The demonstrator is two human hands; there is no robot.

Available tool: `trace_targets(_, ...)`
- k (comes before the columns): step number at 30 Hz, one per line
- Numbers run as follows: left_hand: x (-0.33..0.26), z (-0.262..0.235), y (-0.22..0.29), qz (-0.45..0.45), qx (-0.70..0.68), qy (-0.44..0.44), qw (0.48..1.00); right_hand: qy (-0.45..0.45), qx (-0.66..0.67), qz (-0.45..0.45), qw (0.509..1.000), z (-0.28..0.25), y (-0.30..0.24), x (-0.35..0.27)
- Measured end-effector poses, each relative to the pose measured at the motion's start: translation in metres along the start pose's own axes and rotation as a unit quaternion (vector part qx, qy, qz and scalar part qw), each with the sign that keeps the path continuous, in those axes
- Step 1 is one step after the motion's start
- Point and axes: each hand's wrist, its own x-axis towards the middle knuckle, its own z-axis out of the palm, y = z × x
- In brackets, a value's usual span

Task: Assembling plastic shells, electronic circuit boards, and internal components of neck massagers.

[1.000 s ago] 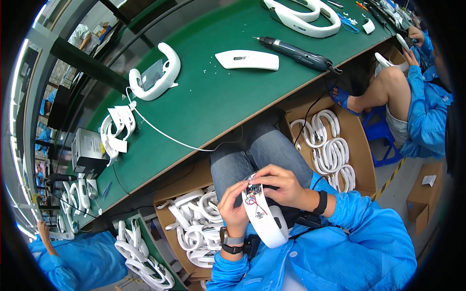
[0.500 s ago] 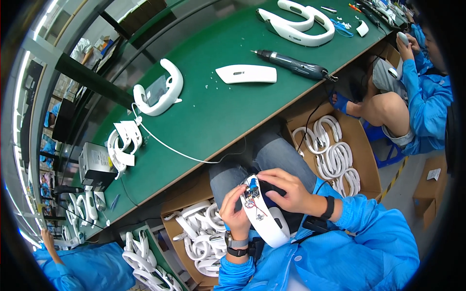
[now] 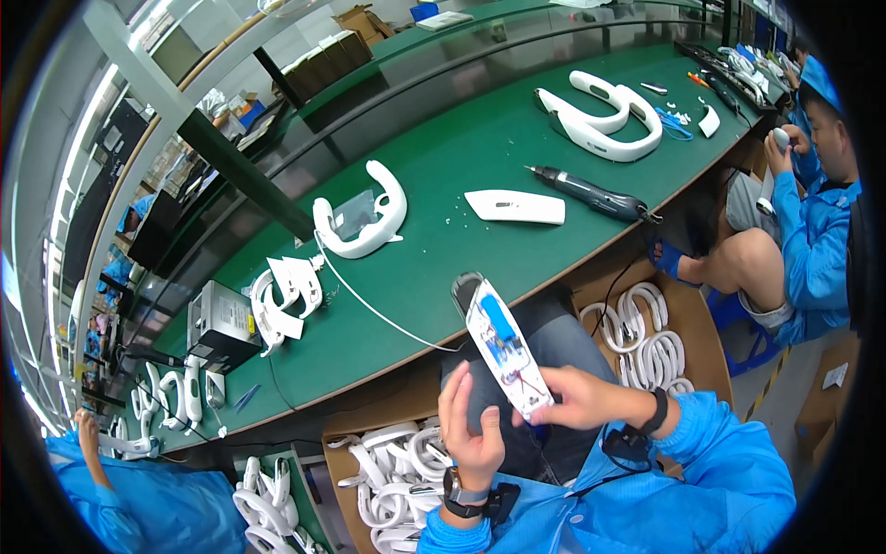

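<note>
My right hand (image 3: 583, 397) grips the near end of a white curved housing (image 3: 481, 325), thumb on top. The housing is held tilted up above my lap. It lies uncovered, with a blue block (image 3: 499, 317), a small circuit board and thin coloured wires showing inside. My left hand (image 3: 472, 432) is just left of the housing's lower end, fingers apart and holding nothing. On the green bench (image 3: 434, 268) beyond are a white cover piece (image 3: 515, 208) and a dark electric screwdriver (image 3: 591, 196).
A white C-shaped housing (image 3: 392, 212) with a cable lies on the bench's left part, near a grey metal box (image 3: 221, 319). Farther right is another white housing (image 3: 604, 120). Cardboard boxes of white parts flank my legs. Co-workers in blue sit at right and lower left.
My left hand has let go of the housing and opened. My right hand has turned the housing up and away from me, now holding its near end. The view has shifted.
</note>
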Motion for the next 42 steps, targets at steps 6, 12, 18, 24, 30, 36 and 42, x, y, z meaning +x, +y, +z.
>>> trace_targets(6, -0.049, 0.017, -0.047, -0.216, -0.109, -0.097, 0.965, 0.082, 0.052, -0.03, 0.995, -0.019, 0.065, 0.049)
trace_targets(12, -0.033, 0.024, -0.065, -0.251, -0.159, -0.069, 0.952, 0.113, 0.028, -0.022, 0.993, -0.012, 0.071, 0.045)
trace_targets(18, -0.021, 0.033, -0.074, -0.249, -0.171, -0.05, 0.952, 0.181, -0.032, -0.077, 0.98, -0.005, 0.073, 0.037)
trace_targets(24, -0.019, 0.032, -0.077, -0.251, -0.18, -0.02, 0.951, 0.184, -0.041, -0.089, 0.978, -0.014, 0.057, 0.039)
trace_targets(30, -0.025, 0.036, -0.084, -0.263, -0.162, -0.003, 0.951, 0.229, -0.057, -0.076, 0.969, -0.011, 0.068, 0.043)
trace_targets(36, -0.024, 0.043, -0.078, -0.241, -0.13, -0.014, 0.962, 0.242, -0.099, -0.103, 0.96, -0.014, 0.063, 0.042)
trace_targets(42, -0.021, 0.043, -0.092, -0.214, -0.075, -0.066, 0.972, 0.261, -0.368, -0.102, 0.886, -0.038, 0.045, 0.036)
